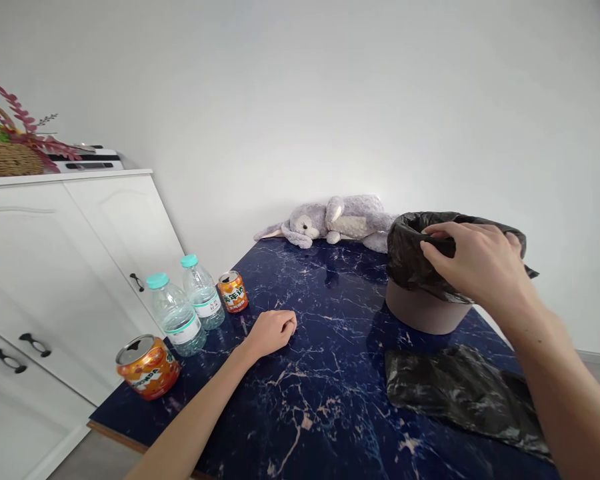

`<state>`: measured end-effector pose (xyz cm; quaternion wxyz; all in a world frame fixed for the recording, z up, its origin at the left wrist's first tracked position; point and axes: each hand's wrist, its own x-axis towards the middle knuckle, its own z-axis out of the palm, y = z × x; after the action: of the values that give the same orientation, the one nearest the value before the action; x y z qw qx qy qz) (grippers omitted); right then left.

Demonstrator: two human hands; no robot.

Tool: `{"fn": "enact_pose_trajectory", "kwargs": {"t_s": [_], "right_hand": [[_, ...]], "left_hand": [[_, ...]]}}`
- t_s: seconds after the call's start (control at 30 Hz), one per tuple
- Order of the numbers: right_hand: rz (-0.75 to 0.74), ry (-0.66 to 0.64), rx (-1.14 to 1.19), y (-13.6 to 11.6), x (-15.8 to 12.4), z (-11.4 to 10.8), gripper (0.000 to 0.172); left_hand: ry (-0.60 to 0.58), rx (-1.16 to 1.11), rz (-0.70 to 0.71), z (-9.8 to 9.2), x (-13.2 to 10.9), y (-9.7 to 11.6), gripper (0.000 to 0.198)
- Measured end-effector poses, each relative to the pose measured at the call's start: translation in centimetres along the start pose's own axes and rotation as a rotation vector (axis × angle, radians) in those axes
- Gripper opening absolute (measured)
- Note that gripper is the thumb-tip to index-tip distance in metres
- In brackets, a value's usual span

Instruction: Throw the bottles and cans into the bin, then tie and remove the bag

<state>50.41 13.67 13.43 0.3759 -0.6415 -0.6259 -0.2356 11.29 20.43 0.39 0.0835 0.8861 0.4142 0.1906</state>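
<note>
The right hand (480,253) arches over the upright trash bin (425,310), thumb and fingers parted; any grip is hidden. The bin stands at 2 o'clock from the left hand (274,332), which lies curled closed.
</note>
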Motion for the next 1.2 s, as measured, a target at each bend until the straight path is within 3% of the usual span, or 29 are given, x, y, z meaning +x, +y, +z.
{"fn": "enact_pose_trajectory", "kwargs": {"t_s": [0.17, 0.3, 0.5, 0.8, 0.97, 1.2], "right_hand": [[0.038, -0.034, -0.066, 1.9, -0.1, 0.3, 0.04], [-0.006, -0.023, -0.01, 1.9, 0.0, 0.2, 0.042], [-0.063, -0.077, 0.108, -1.5, -0.2, -0.2, 0.041], [-0.307, -0.196, 0.471, -7.3, -1.1, -2.5, 0.029], [-0.458, -0.278, 0.587, -8.3, -1.5, -4.3, 0.025], [-0.526, -0.335, 0.657, -8.4, -1.4, -5.0, 0.023]], "left_hand": [[0.005, 0.002, -0.004, -0.1, -0.1, 0.2, 0.027], [0.01, 0.009, -0.006, -0.1, -0.1, 0.1, 0.027], [0.016, 0.016, -0.008, -0.1, -0.1, 0.0, 0.027], [0.011, 0.029, 0.002, 0.0, -0.1, -0.2, 0.029], [0.011, 0.068, -0.003, 0.4, -0.1, -0.7, 0.025], [0.025, 0.126, -0.002, 0.7, -0.1, -1.3, 0.02]]}}
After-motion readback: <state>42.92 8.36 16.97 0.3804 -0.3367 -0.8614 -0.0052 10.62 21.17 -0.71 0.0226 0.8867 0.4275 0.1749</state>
